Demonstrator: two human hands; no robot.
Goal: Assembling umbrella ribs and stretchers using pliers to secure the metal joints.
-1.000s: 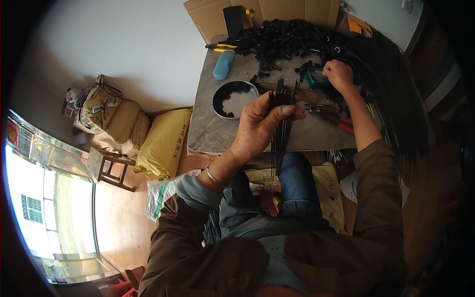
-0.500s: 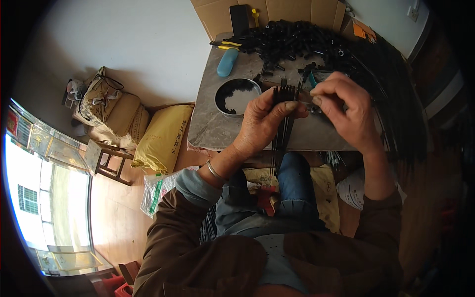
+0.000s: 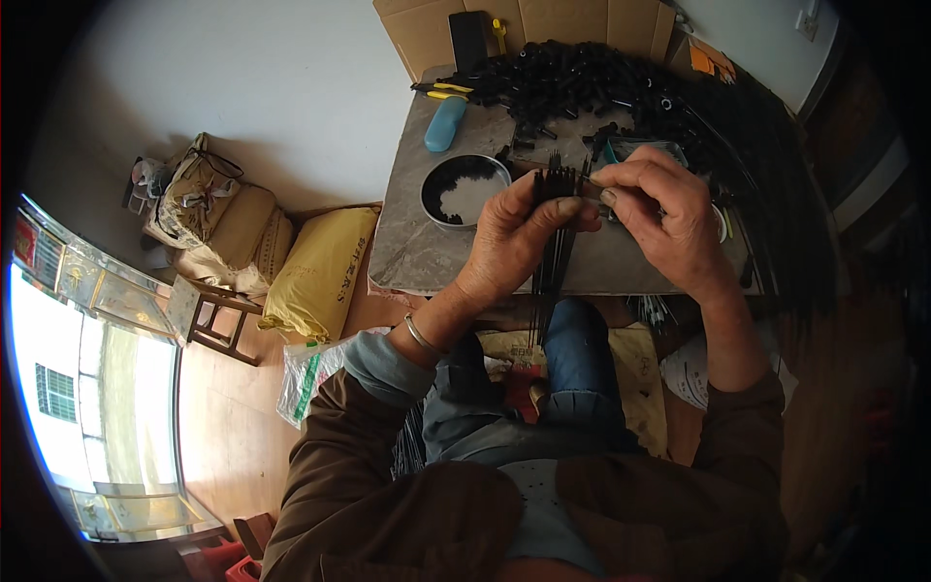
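My left hand (image 3: 519, 233) is closed around a bundle of thin black rods (image 3: 551, 262), which stand roughly side by side, their tips showing above my thumb and their long ends hanging below the table edge. Close on the right, my right hand (image 3: 669, 213) pinches thumb and forefinger together beside the rod tips. Whatever lies in that pinch is too small to make out. A round bowl (image 3: 427, 215) with small black pieces and a pale bottom stands left of my left hand. Behind my right hand is a teal tray (image 3: 669, 153), partly covered by it.
A heap of black tubular parts (image 3: 582, 82) covers the back of the grey table (image 3: 407, 247). Near it lie a blue case (image 3: 445, 123) and yellow-handled pliers (image 3: 444, 90). Long black rods (image 3: 776, 184) spread along the right side. A yellow sack (image 3: 325, 272) and small wooden stool (image 3: 218, 320) stand left.
My right hand has moved slightly left, bringing its pinched fingertips to the rod tips. The left hand keeps its hold on the bundle in nearly the same place.
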